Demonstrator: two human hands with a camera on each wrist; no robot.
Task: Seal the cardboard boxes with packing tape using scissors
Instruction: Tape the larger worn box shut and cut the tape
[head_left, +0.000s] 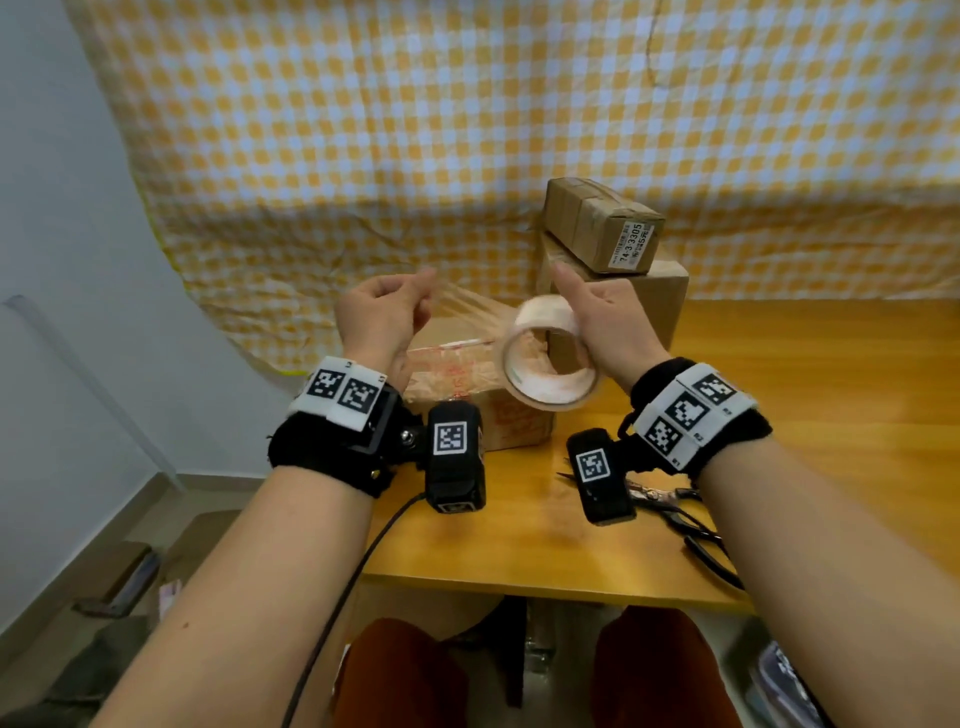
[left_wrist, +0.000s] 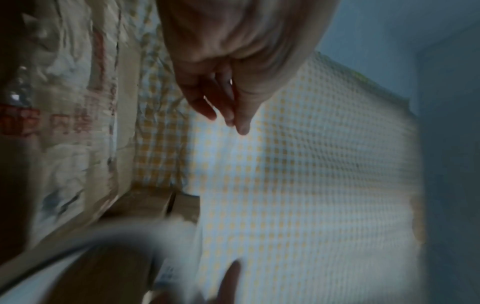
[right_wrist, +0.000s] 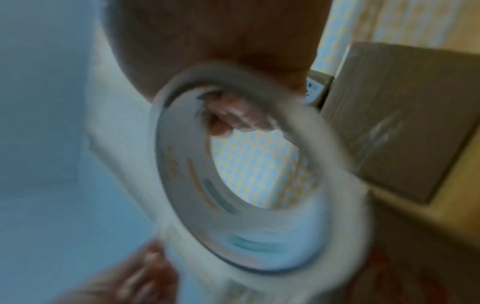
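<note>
Boxes (head_left: 613, 291) stand stacked behind one box (head_left: 467, 384) on the table (head_left: 779, 415). Right hand (head_left: 608, 322) grips the tape roll (head_left: 550, 358); left hand (head_left: 384, 317) pinches its free end. Best pull taut, level over the seam. Scissors (head_left: 691, 525) lie nearby.

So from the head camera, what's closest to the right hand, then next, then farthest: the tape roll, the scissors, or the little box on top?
1. Tape roll: held in the right hand.
2. Little box: just behind, stacked on top.
3. Scissors: on the table, back by the forearm.

We raise both forearms; our left hand (head_left: 385, 315) pinches fingertips together, our right hand (head_left: 602, 323) curls, thumb up.
</note>
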